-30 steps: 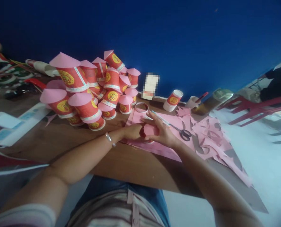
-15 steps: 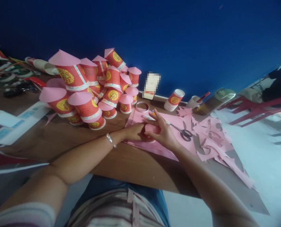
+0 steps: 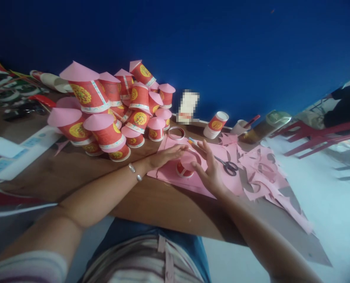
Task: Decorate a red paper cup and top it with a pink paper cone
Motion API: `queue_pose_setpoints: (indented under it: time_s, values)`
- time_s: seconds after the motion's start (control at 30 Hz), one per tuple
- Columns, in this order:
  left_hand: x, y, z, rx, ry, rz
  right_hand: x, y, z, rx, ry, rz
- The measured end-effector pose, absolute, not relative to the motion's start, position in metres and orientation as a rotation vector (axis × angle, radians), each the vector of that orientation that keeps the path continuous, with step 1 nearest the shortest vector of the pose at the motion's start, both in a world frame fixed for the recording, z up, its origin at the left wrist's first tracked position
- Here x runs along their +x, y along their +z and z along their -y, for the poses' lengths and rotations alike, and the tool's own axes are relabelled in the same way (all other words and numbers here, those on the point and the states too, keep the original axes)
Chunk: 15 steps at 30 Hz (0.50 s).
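Observation:
A red paper cup [image 3: 183, 171] stands on the pink paper sheets [image 3: 175, 182], topped by a pink paper cone [image 3: 189, 159]. My left hand [image 3: 167, 155] reaches in from the left with its fingers stretched out beside the cone. On the other side, my right hand [image 3: 209, 169] is held with fingers spread; its thumb is close to the cone, and I cannot tell whether it touches. A pen-like stick [image 3: 192, 142] lies just behind the right fingers. To the right, dark-handled scissors [image 3: 230, 168] rest on the pink paper.
Stacked red cups with pink cone tops [image 3: 104, 131] fill the left-centre. A tape roll [image 3: 176, 133], a pair of stacked cups [image 3: 216, 125] and a bottle [image 3: 266, 125] stand along the back. Pink paper scraps [image 3: 263, 169] cover the right; a white power strip [image 3: 24, 153] lies left.
My left hand has let go of the cup and opened out to its left. My right hand has shifted slightly down and away from the cone, so the red cup now shows.

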State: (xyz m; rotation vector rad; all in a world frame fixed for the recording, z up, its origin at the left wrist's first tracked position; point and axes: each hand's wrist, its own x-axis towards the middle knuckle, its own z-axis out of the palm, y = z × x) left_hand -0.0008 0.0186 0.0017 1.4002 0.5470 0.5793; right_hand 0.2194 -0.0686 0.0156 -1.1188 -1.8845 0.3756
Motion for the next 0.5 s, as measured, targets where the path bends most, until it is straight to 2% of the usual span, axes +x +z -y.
queue_pose_setpoints:
  time_s: [0.5]
  values:
    - [0.011,0.011,-0.012,1.354,0.615,-0.513,0.215,0.003,0.066,-1.125,0.25,1.959]
